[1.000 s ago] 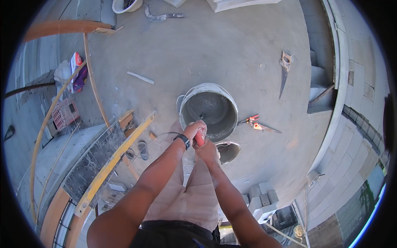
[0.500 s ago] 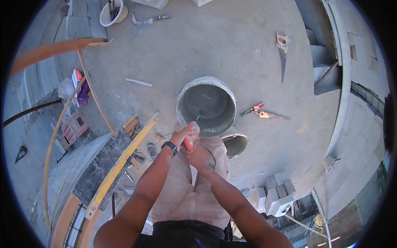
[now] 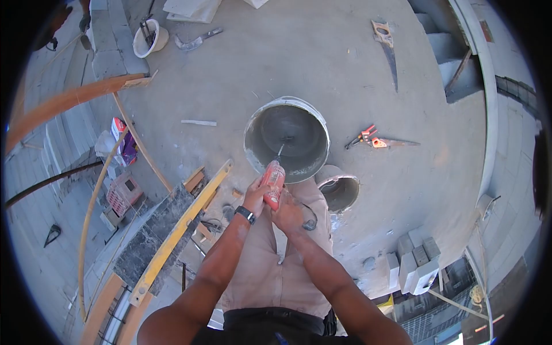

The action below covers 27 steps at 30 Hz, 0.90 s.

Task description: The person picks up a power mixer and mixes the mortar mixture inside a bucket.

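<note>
A red power drill [image 3: 274, 179] with a dusty body is held in both of my hands. My left hand [image 3: 255, 197] wraps around its left side, below a dark wristwatch. My right hand [image 3: 289, 214] closes around the rear of the drill, where a cord hangs beside it. From the chuck a thin metal rod [image 3: 281, 150] slants into a large bucket [image 3: 311, 167] in front of my legs. Smooth grey wet mix [image 3: 287, 123] lies in this bucket, and the rod's lower end is hidden in it.
A smaller bucket [image 3: 352, 198] stands beside the large one. To the right lie red-handled cutters [image 3: 364, 136] and a handsaw [image 3: 387, 52]. A yellow level [image 3: 181, 230] rests at left near curved wooden strips [image 3: 75, 103]. Grey blocks [image 3: 415, 264] sit lower right; steps [image 3: 454, 63] are upper right.
The drill has come forward and up, further from my body, and more of its body and rod show. The whole view has shifted slightly. Both hands keep their hold.
</note>
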Each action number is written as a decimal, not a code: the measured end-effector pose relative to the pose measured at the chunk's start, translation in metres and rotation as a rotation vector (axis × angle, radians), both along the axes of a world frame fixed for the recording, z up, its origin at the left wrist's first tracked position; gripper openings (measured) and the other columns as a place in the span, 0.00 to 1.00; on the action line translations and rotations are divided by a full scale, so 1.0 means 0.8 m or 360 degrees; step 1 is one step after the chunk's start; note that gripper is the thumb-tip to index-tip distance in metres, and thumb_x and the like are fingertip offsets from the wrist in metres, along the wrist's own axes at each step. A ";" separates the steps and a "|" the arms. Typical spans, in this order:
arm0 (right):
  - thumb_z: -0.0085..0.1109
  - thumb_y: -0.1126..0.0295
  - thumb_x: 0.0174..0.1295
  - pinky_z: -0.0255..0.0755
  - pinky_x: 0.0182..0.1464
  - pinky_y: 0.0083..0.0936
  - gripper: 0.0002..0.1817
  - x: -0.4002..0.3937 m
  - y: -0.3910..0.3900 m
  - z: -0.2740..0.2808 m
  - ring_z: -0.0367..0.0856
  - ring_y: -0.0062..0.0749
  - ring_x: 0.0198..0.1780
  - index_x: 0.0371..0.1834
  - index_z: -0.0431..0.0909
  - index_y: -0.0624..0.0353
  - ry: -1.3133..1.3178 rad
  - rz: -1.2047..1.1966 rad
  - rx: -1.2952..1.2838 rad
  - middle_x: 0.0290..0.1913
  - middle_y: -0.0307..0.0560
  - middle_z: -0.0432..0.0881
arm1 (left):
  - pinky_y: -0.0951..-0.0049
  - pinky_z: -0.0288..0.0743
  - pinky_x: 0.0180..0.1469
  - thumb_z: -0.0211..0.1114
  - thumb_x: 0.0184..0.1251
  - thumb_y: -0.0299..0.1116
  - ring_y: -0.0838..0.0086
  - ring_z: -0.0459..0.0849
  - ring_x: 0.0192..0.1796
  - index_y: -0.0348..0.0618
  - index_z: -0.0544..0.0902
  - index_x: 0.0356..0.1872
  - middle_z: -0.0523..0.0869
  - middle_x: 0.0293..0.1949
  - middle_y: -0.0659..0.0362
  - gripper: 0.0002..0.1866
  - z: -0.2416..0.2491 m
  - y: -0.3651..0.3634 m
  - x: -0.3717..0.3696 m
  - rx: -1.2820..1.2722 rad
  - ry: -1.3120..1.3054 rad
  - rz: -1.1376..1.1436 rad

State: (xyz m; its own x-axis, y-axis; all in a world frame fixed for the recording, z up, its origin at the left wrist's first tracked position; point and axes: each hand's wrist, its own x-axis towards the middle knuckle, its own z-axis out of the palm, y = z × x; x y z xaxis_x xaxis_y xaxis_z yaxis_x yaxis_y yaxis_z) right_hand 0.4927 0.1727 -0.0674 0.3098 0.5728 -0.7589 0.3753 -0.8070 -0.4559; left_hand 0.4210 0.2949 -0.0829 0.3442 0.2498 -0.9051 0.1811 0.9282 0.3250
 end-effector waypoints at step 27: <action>0.62 0.64 0.48 0.74 0.55 0.44 0.22 0.028 0.037 0.005 0.82 0.59 0.51 0.49 0.79 0.57 0.0164 -0.0143 0.0212 0.45 0.64 0.84 | 0.55 0.82 0.47 0.66 0.59 0.38 0.65 0.85 0.49 0.39 0.73 0.61 0.83 0.49 0.53 0.28 0.000 0.029 0.003 0.0040 0.0229 -0.0280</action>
State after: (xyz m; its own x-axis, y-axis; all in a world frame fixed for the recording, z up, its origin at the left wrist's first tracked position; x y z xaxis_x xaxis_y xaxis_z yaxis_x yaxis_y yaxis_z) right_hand 0.5149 0.2024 -0.0638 0.2891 0.6438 -0.7084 0.2502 -0.7651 -0.5933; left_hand 0.4234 0.3183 -0.0829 0.2522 0.2202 -0.9423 0.3859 0.8701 0.3066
